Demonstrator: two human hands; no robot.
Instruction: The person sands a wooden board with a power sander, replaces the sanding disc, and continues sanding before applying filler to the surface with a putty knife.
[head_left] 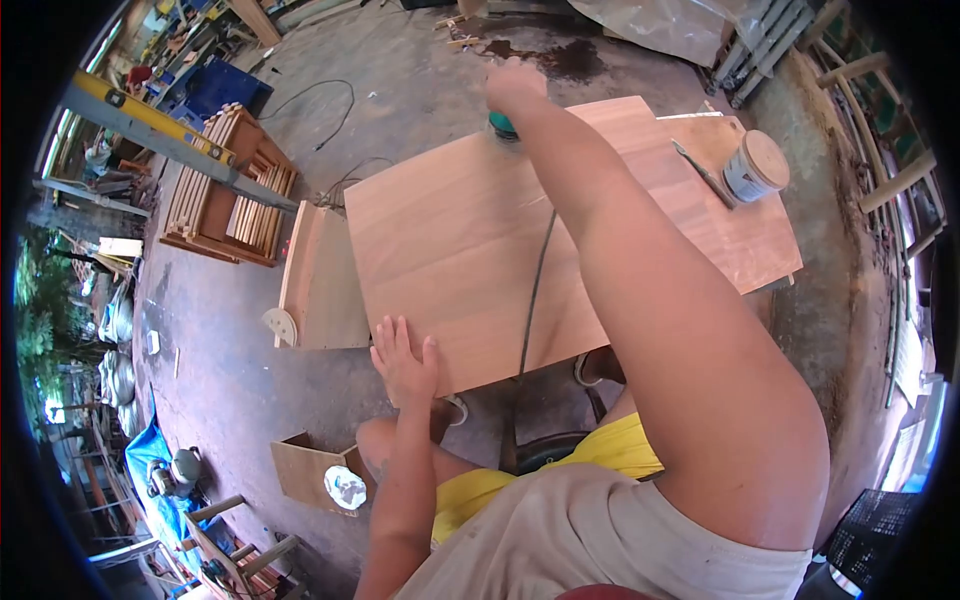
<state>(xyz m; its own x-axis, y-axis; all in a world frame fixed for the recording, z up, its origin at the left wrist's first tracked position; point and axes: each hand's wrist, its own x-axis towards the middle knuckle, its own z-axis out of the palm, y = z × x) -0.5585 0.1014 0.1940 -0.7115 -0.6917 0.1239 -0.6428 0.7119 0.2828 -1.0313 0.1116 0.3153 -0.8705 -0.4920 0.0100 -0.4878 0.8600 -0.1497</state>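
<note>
A large plywood panel [450, 250] lies in front of me, above my knees. Near its lower left corner my left hand [405, 365] rests flat with the fingers spread. My right hand [515, 85] reaches to the panel's far edge and is closed over a green power tool [503, 124], most of which my hand and forearm hide. A dark cord [540, 275] runs down across the panel towards me. Right of it, on another wooden board, stand a tub with a wooden-looking lid [756, 167] and a thin brush-like tool [703, 172].
Left of the panel is a wooden box-like piece [330, 270], with slatted wooden frames [235, 195] beyond. A small open wooden box [315, 475] sits on the floor at lower left. A metal post [190, 150] slants in from the upper left. Another cord [345, 95] lies on the floor.
</note>
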